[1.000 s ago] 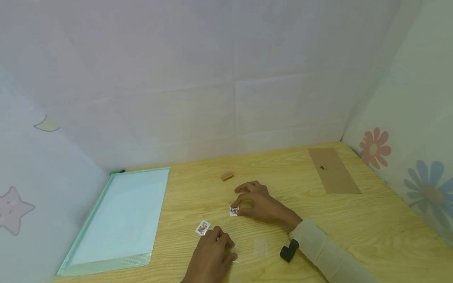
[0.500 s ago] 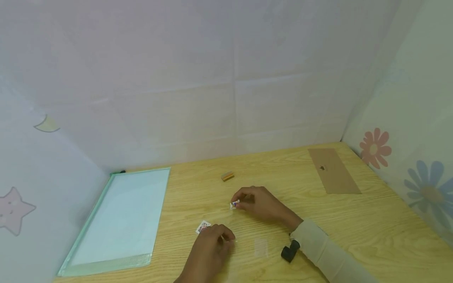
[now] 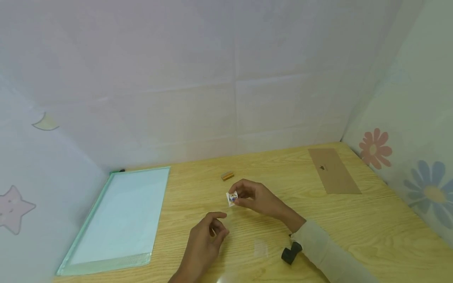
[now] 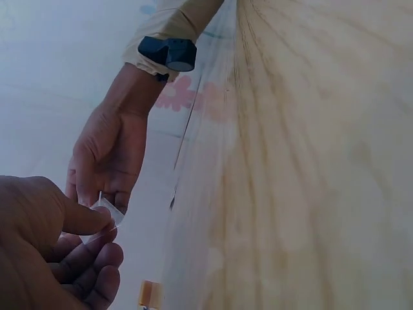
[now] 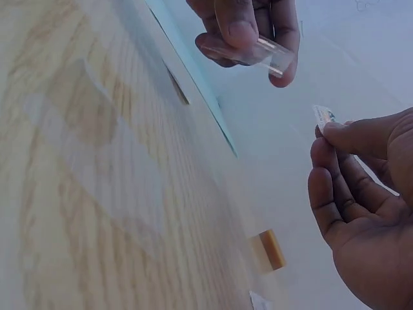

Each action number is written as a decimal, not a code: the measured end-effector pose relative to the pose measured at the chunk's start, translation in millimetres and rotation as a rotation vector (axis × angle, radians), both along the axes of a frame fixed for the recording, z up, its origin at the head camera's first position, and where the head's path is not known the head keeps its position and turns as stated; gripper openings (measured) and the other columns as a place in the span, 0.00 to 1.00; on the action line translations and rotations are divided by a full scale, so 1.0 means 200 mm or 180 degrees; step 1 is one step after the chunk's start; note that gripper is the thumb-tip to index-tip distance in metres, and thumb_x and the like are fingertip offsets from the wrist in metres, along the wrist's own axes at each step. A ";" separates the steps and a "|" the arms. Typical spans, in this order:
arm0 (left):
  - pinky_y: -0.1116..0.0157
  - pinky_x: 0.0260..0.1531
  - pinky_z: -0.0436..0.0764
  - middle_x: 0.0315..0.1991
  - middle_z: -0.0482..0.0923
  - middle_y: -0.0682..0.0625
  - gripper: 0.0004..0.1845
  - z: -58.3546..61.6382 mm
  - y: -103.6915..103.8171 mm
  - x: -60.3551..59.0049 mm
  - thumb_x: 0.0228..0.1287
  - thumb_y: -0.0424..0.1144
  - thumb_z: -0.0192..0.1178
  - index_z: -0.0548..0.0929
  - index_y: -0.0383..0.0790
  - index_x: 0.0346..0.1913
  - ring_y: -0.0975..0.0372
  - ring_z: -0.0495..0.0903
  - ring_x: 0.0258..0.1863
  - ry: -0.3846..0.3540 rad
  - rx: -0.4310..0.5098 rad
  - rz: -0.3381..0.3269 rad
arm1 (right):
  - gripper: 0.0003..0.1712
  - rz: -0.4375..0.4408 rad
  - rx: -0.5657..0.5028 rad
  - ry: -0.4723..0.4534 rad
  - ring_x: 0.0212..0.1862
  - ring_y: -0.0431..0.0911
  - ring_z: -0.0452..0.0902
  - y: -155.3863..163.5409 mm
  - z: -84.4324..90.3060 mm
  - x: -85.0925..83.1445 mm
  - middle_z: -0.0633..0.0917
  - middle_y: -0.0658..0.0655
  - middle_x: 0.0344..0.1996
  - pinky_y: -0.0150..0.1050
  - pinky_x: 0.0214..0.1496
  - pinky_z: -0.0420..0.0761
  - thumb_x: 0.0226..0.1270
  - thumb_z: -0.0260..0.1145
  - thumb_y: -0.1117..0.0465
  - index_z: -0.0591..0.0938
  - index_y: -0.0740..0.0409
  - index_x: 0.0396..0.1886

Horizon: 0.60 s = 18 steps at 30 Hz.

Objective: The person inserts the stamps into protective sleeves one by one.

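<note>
**Above the surface, a tiny card and a slippery sleeve**

Over the wooden surface (image 3: pixel 354 220) I hold two small things up in the air, and both could slip. It is wide and flat, pale yellow wood with long wavy lines, so anything thin I drop on it would lie flat and be hard to pick up.

Far to my left lies the big green folder (image 3: pixel 120 216). It is a smooth, shiny plastic rectangle with a zip edge at the near end. At the back right lies a brown paper strip (image 3: pixel 332 169), dull and flat.

My left hand (image 3: pixel 203 245) has its fingers curled, with thumb and fingers pinching a clear sleeve (image 5: pixel 268 53). It is thin, see-through plastic, soft and bendy, so it could fold up or slide out if I squeeze wrongly. It is hard to see, too, so I could miss its opening.

My right hand (image 3: pixel 258 198) pinches the little card (image 3: pixel 231 197) at its edge, just beside the left hand but not touching it. The card is a stiff small rectangle, white with a colored picture. My hold is only on its tip, so a bump could flip it away.

Behind it sits a small tan block (image 3: pixel 227 175).
</note>
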<state>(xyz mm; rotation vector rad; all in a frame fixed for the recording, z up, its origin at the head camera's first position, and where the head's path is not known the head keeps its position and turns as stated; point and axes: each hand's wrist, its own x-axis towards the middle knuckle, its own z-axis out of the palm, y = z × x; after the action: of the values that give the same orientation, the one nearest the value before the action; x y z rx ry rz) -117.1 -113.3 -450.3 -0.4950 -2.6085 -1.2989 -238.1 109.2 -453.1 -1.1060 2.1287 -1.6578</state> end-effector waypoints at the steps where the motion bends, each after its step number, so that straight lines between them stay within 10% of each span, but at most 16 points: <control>1: 0.65 0.39 0.82 0.34 0.81 0.59 0.16 0.00 0.00 0.00 0.62 0.29 0.69 0.79 0.38 0.52 0.69 0.78 0.32 -0.0035 0.0002 0.0011 | 0.17 0.0004 0.0009 0.0080 0.45 0.49 0.81 -0.01 0.01 0.01 0.83 0.52 0.46 0.43 0.44 0.83 0.75 0.65 0.60 0.78 0.46 0.60; 18: 0.66 0.34 0.81 0.35 0.80 0.61 0.09 0.00 -0.02 -0.01 0.64 0.33 0.69 0.80 0.49 0.40 0.62 0.78 0.33 -0.0204 0.0483 0.0190 | 0.14 -0.0134 -0.0079 0.1010 0.43 0.41 0.79 -0.09 0.21 0.17 0.83 0.42 0.48 0.41 0.46 0.82 0.76 0.62 0.60 0.82 0.43 0.57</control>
<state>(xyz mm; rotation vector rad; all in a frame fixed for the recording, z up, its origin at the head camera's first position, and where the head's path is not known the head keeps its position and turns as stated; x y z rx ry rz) -119.2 -118.1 -449.5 -0.3535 -2.5278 -1.5017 -203.6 91.6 -412.1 -1.4237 2.3383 -1.6211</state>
